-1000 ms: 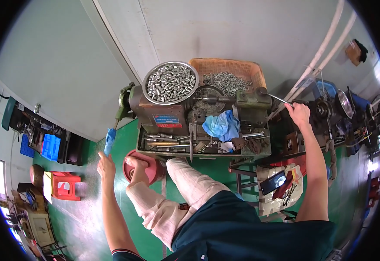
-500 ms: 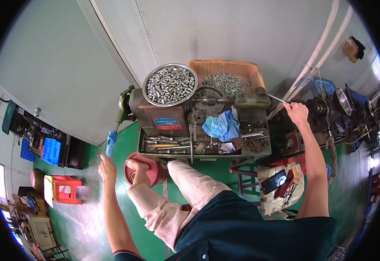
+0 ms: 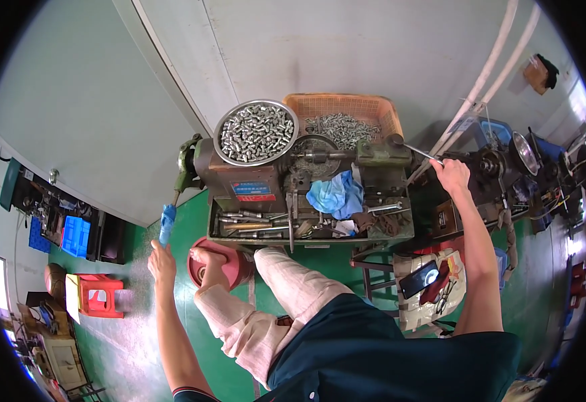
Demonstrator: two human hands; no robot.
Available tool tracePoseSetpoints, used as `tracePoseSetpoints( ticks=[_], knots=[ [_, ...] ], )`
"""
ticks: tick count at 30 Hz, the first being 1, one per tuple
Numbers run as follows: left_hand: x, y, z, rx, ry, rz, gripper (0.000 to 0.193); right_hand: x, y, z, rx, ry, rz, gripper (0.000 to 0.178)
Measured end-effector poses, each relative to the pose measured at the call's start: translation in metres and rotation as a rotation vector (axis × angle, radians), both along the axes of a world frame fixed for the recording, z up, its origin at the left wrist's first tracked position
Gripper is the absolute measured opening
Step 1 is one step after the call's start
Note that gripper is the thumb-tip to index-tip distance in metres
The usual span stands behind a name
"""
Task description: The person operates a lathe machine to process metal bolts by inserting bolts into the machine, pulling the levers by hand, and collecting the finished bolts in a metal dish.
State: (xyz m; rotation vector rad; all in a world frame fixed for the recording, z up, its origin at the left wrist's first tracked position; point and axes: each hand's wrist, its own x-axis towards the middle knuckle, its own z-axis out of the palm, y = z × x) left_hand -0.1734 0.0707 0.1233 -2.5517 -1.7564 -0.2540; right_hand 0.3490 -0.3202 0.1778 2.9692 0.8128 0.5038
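My left hand [image 3: 163,264] is closed around the lower end of a blue-wrapped lever handle [image 3: 167,222], which hangs from the left end of a small bench lathe [image 3: 215,175]. My right hand [image 3: 452,175] grips the outer end of a thin metal lever [image 3: 419,150] on the lathe's tailstock [image 3: 380,155]. Between the two sides sits the chuck and spindle area [image 3: 319,155], too small to make out any part in it. On top of the headstock rests a round steel bowl [image 3: 220,151] heaped with shiny metal fittings [image 3: 256,132].
An orange plastic basket [image 3: 390,110] with more metal parts stands behind the lathe. A blue cloth [image 3: 336,194] and several tools lie in the lathe's tray [image 3: 306,237]. One bare foot rests on a red basin [image 3: 239,266]. At right, a stool [image 3: 410,315] carries a phone [image 3: 420,279].
The whole view has shifted slightly, moving the scene a little to the left. Both hands keep their grip on the levers, with no clear lever movement.
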Motion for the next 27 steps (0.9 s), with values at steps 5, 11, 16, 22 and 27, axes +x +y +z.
tracePoseSetpoints(
  ticks=[5,11,16,22,27],
  knots=[
    [-0.004,0.001,-0.001,0.011,0.011,-0.023,0.024,0.002,0.000,0.001,-0.006,0.060,-0.028,0.052],
    [-0.004,-0.001,0.002,-0.052,0.012,0.001,0.024,0.031,0.033,-0.002,0.090,-0.344,-0.070,0.035],
    [-0.002,0.003,-0.002,-0.072,-0.009,0.046,0.025,-0.018,0.161,-0.001,0.476,-0.065,0.449,0.019],
    [-0.002,0.005,-0.003,-0.081,-0.045,0.081,0.025,-0.074,0.265,-0.034,0.295,0.753,0.641,0.025],
    [-0.018,-0.008,-0.012,-0.096,-0.078,0.125,0.026,-0.079,0.281,-0.055,0.328,0.737,0.701,0.019]
  ],
)
